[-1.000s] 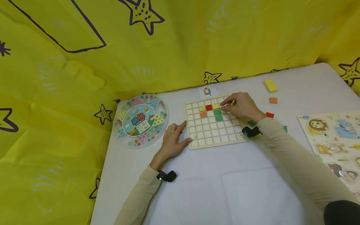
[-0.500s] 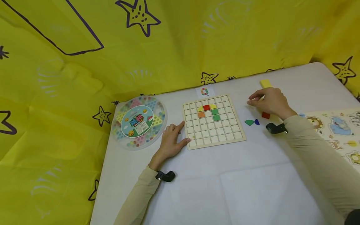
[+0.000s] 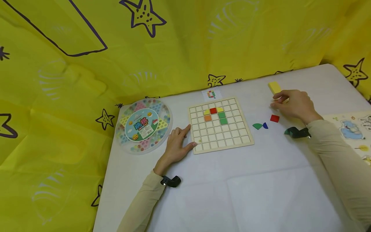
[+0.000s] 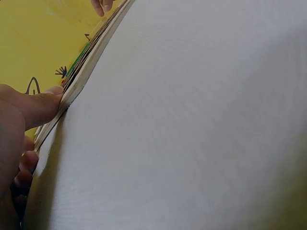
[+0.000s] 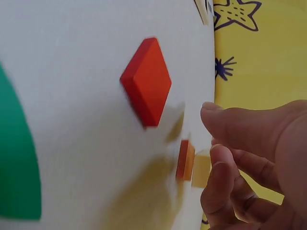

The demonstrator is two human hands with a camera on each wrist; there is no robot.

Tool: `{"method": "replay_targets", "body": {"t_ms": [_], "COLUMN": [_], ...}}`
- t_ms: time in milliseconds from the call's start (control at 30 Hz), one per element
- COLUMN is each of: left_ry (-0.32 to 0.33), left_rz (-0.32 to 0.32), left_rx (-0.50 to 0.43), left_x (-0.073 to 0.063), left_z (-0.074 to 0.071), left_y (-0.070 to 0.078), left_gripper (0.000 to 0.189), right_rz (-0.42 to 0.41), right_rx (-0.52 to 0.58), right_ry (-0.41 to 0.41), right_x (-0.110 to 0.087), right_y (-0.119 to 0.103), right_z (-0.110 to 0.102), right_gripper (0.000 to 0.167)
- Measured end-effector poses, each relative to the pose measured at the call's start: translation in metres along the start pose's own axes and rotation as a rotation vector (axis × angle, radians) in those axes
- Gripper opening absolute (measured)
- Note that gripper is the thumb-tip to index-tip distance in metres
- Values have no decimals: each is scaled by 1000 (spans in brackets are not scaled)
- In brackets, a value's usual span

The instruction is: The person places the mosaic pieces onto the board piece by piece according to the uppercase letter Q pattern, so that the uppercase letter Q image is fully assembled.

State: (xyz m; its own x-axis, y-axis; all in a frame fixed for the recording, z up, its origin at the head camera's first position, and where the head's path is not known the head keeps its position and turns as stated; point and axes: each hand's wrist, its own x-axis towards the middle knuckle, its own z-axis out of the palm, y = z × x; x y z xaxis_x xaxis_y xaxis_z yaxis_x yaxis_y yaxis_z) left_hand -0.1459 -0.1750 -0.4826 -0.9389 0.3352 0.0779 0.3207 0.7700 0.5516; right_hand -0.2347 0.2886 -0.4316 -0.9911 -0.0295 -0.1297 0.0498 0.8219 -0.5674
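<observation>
A wooden grid board (image 3: pixel 207 138) lies on the white table, bearing two yellow pieces, a red tile (image 3: pixel 213 111), an orange tile (image 3: pixel 207 118) and two green tiles (image 3: pixel 223 121). My left hand (image 3: pixel 175 145) rests at its left edge, thumb and index finger extended against the rim. Over at the right, my right hand (image 3: pixel 297 103) hovers by the yellow block (image 3: pixel 273 86), holding nothing. In the right wrist view, a loose orange tile (image 5: pixel 186 160) sits just beside its parted thumb and fingers. A loose red tile (image 5: pixel 148 84) lies closer to that camera.
Between board and right hand lie a green quarter-round piece (image 3: pixel 257 126) and a blue piece (image 3: pixel 265 125). A small pattern card (image 3: pixel 211 94) is behind the board. Left stands a round clear game case (image 3: pixel 142 124); an animal puzzle board (image 3: pixel 352 130) lies far right.
My right hand has moved from the board's upper right across to the loose tiles and yellow block. My left hand stays at the board's edge.
</observation>
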Motion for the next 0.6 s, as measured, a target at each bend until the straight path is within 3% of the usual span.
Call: {"method": "replay_targets", "body": {"t_ms": [600], "left_ry": [1], "left_rz": [0], "left_rx": [0], "left_x": [-1], "left_z": [-1], "left_y": [2], "left_gripper": [78], "right_rz": [14], "right_rx": [-48], "right_ry": [-55], "right_x": [-4], "right_y": [18], "right_z": [-5], "right_gripper": [47]}}
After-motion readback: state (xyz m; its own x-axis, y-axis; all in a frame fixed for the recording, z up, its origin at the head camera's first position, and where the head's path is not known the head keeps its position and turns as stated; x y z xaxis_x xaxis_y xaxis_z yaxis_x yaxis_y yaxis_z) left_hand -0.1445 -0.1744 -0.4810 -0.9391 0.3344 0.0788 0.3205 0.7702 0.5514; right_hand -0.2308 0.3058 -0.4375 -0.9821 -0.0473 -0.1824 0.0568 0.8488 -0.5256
